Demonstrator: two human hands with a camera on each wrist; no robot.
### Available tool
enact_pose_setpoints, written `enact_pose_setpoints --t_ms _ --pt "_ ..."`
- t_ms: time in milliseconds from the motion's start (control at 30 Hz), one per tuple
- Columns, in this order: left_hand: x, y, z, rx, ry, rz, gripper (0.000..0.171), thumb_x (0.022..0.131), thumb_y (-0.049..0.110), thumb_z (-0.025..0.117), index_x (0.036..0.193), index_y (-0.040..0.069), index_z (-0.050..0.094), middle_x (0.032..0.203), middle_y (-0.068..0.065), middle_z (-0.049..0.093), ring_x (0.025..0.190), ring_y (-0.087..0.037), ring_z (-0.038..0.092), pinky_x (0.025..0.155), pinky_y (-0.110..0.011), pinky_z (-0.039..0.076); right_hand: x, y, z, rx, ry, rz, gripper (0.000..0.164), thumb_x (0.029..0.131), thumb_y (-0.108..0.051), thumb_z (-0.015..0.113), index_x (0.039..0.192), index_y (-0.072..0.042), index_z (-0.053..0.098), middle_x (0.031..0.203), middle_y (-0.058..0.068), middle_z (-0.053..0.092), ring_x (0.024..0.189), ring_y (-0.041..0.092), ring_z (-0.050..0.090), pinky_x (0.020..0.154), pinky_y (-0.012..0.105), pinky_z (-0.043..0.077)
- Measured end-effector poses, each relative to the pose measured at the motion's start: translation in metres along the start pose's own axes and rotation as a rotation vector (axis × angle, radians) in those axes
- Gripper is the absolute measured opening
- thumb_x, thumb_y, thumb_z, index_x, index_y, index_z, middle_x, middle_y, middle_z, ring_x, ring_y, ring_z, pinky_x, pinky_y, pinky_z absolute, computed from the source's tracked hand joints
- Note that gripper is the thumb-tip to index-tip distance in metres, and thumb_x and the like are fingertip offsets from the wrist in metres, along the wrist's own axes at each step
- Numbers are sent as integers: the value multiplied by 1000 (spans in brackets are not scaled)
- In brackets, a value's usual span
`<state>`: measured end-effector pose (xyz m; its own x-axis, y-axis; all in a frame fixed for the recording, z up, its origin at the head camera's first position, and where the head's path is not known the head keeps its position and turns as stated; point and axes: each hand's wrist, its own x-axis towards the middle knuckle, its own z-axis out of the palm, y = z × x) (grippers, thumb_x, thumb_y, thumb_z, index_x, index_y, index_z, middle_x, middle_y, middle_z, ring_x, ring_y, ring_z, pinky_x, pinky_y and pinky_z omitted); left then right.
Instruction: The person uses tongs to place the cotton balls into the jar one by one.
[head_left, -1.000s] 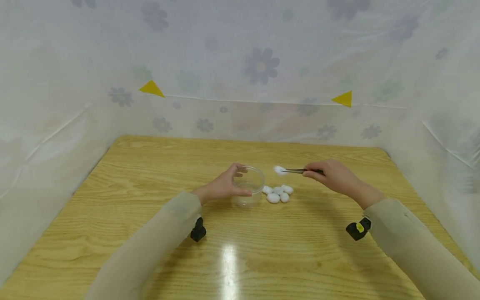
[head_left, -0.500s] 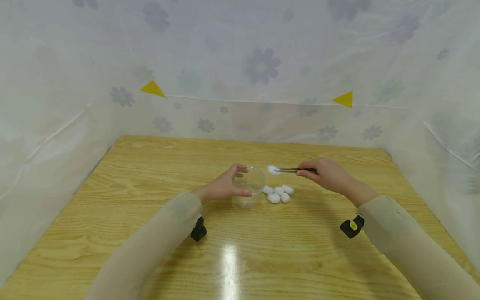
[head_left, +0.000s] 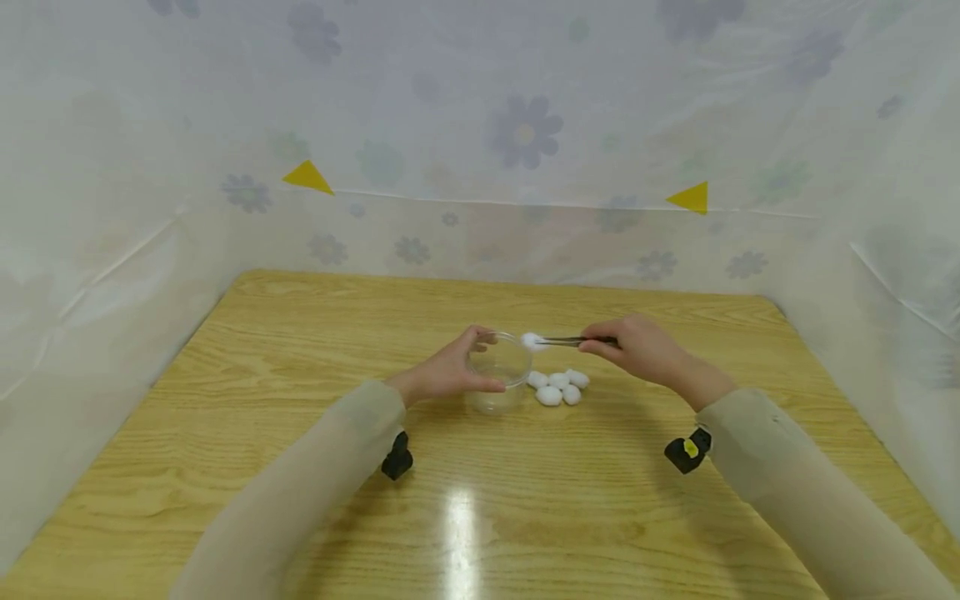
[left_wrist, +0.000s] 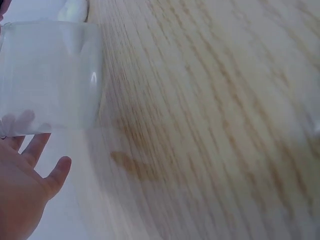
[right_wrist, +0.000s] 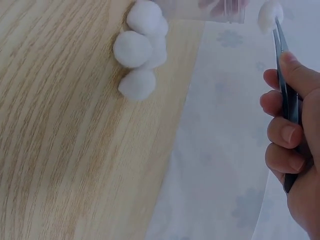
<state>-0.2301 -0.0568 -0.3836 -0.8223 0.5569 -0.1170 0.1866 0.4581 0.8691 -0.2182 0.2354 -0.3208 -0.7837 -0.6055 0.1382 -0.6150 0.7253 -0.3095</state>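
Note:
My left hand (head_left: 448, 367) grips a clear plastic jar (head_left: 498, 400) near its rim, thumb in front and fingers behind. In the left wrist view the jar (left_wrist: 55, 75) shows see-through walls, with nothing inside that shows. My right hand (head_left: 637, 350) holds metal tweezers (head_left: 562, 341), and their tips pinch a white cotton ball (head_left: 532, 342) right at the jar's right rim. Curled fingers and the thumb wrap the tweezers (right_wrist: 287, 100) in the right wrist view, with the pinched cotton ball (right_wrist: 270, 16) at the tips. Several more cotton balls (head_left: 550, 396) lie clustered on the table.
The wood-grain table (head_left: 480, 517) has a shiny light reflection near its front. Flower-patterned white sheeting (head_left: 525, 133) hangs behind and at both sides, with yellow triangles (head_left: 309, 177) on the back sheet. The loose cotton balls sit just right of the jar.
My right hand has moved left with the tweezers, bringing the pinched cotton ball from beyond the pile to the jar's rim. The left hand and jar have stayed in place.

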Motion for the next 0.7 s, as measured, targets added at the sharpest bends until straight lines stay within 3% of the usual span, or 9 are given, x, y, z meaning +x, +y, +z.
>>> enact_pose_setpoints --t_ms 233,700 --pt "0 -1 -2 58 -15 2 81 79 37 74 142 19 26 149 0 32 139 -24 28 99 -43 43 8 -6 4 7 -17 -7 22 92 -22 58 101 -5 70 84 4 71 61 6 55 59 28 44" --pt "1 0 -2 55 -15 3 82 78 38 75 142 19 27 148 -1 32 139 -25 29 106 -46 36 24 -15 11 -13 -43 -9 22 92 -23 59 100 -6 70 87 7 71 68 10 61 63 33 48"
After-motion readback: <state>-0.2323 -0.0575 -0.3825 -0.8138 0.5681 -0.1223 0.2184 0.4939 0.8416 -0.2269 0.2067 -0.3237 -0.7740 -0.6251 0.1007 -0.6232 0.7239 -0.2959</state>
